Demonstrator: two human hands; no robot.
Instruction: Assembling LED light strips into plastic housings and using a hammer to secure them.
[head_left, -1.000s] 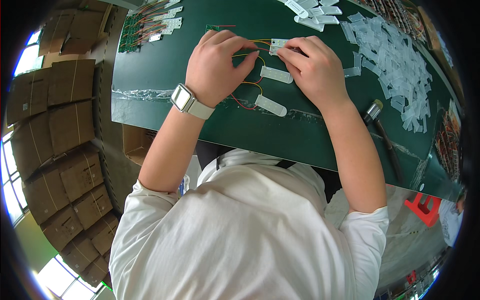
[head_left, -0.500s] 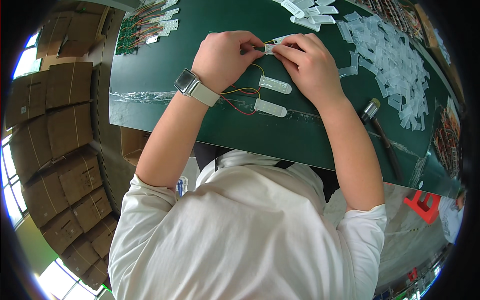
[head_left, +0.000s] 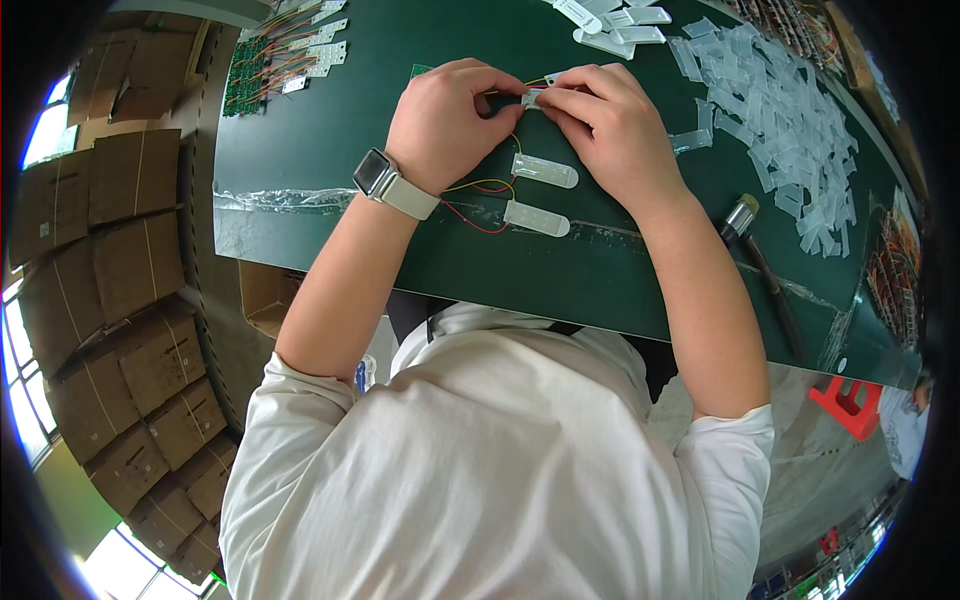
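My left hand (head_left: 445, 120) and my right hand (head_left: 615, 125) meet over the green table, fingertips pinched on a small white LED board (head_left: 533, 98) with thin wires by it. The fingers cover most of the board. Just behind them shows another white board end (head_left: 553, 78), and the corner of a green circuit board (head_left: 420, 70) peeks out beyond my left hand. Nearer to me lie two white rounded strips, an upper strip (head_left: 545, 171) and a lower strip (head_left: 537, 218), both joined to red and yellow wires (head_left: 480, 185).
Green boards wired to white LED boards (head_left: 322, 58) lie at the far left. White plastic cases (head_left: 620, 20) sit at the back, and many clear plastic pieces (head_left: 790, 130) are heaped at the right. A hammer (head_left: 765, 270) rests near the right edge. Cardboard boxes (head_left: 135, 230) stand left of the table.
Both hands and the pinched board appear slightly farther left in the picture, as do the strips and table. The pinch of both hands stays nearly the same.
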